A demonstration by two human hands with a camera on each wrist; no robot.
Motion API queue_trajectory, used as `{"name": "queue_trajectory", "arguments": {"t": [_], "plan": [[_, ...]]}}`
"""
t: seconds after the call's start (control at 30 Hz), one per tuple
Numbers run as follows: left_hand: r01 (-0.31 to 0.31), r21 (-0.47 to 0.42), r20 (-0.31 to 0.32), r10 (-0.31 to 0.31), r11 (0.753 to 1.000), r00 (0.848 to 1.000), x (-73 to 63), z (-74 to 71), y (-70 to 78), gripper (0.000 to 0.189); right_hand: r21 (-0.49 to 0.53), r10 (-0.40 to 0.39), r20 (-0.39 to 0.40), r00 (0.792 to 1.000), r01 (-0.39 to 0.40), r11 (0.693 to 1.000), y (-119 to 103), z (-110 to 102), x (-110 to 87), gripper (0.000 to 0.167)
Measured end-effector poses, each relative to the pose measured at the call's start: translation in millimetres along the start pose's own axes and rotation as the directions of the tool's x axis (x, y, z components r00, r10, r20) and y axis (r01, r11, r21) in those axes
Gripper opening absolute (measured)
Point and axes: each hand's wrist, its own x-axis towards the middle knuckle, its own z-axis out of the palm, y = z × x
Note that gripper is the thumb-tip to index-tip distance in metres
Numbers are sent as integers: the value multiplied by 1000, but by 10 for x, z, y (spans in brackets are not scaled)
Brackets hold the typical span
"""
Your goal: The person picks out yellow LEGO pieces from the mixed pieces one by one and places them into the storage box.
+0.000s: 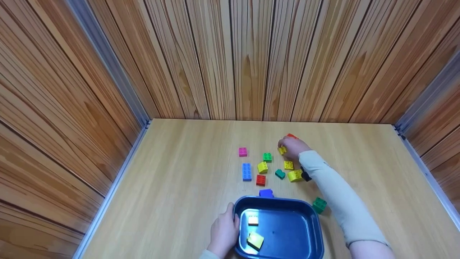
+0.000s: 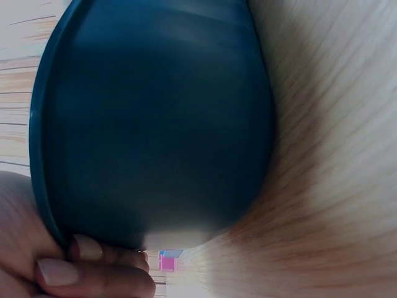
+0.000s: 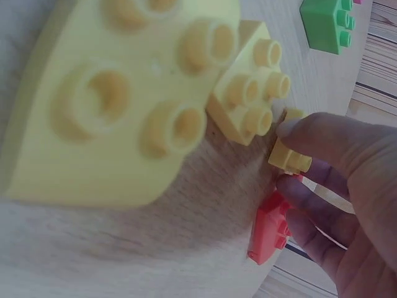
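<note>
My left hand point(image 1: 224, 230) grips the left side of a dark blue tray point(image 1: 287, 200), fingers at its rim. In the left wrist view, the tray's outer wall point(image 2: 155, 124) fills much of the picture. Two yellow bricks point(image 1: 255, 240) lie inside the tray under a bright glare. At the far side of the scattered bricks, my right hand point(image 1: 295, 146) pinches a small yellow brick point(image 3: 286, 149) between thumb and fingers. A red brick point(image 3: 268, 230) lies just beyond those fingers, mostly covered by the hand in the head view. Closer to my right wrist are a square yellow brick point(image 1: 288, 165) and a curved yellow brick point(image 1: 295, 176).
Left of my right hand lie a pink brick point(image 1: 243, 151), a long blue brick point(image 1: 246, 172), green point(image 1: 267, 157), yellow point(image 1: 262, 167) and red point(image 1: 261, 180) bricks, and a dark green piece point(image 1: 280, 174). A blue-purple brick point(image 1: 266, 193) and a green brick point(image 1: 319, 205) sit beside the tray. Wood-patterned walls surround the table.
</note>
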Motion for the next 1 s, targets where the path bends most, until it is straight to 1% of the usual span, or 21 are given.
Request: {"name": "queue_trajectory", "arguments": {"t": [0.07, 0.2, 0.3, 0.4, 0.47, 0.57, 0.63, 0.73, 0.8, 0.9, 1.0], "plan": [[10, -2, 8, -10, 1000, 1000, 0, 1, 3, 41, 13, 9, 4, 1000, -9, 1000, 0, -19, -22, 39], [62, -25, 46, -60, 998, 997, 1, 1, 13, 45, 44, 19, 5, 1000, -20, 999, -14, -65, -67, 39], [98, -40, 70, -95, 994, 993, 7, 2, 17, 46, 42, 13, -9, 1000, -13, 999, -24, -106, -102, 39], [103, -41, 72, -100, 994, 992, 15, 7, 17, 46, 47, 10, -19, 1000, -9, 999, -26, -148, -133, 41], [102, -44, 73, -99, 994, 992, 15, 9, 16, 46, 59, 5, -21, 1000, -3, 998, -29, -182, -158, 42], [77, -39, 61, -75, 996, 995, 12, 7, 13, 45, 71, -5, -26, 1000, 7, 997, -36, -235, -203, 42], [42, -21, 41, -41, 999, 998, 9, 8, 2, 42, 67, -25, -32, 999, 28, 997, -32, -263, -228, 43], [5, 0, 20, -5, 1000, 1000, 8, 9, -9, 39, 79, -31, -33, 999, 34, 996, -32, -305, -277, 45], [5, 1, 24, -5, 1000, 1000, 14, 11, -9, 40, 86, -36, -31, 999, 38, 996, -26, -330, -303, 46], [26, -10, 37, -26, 1000, 999, 20, 12, -2, 42, 81, -38, -30, 999, 40, 996, -33, -371, -341, 46], [20, -1, 33, -20, 1000, 999, 20, 13, 1, 43, 72, -56, -29, 998, 58, 996, -39, -423, -384, 44]]}}
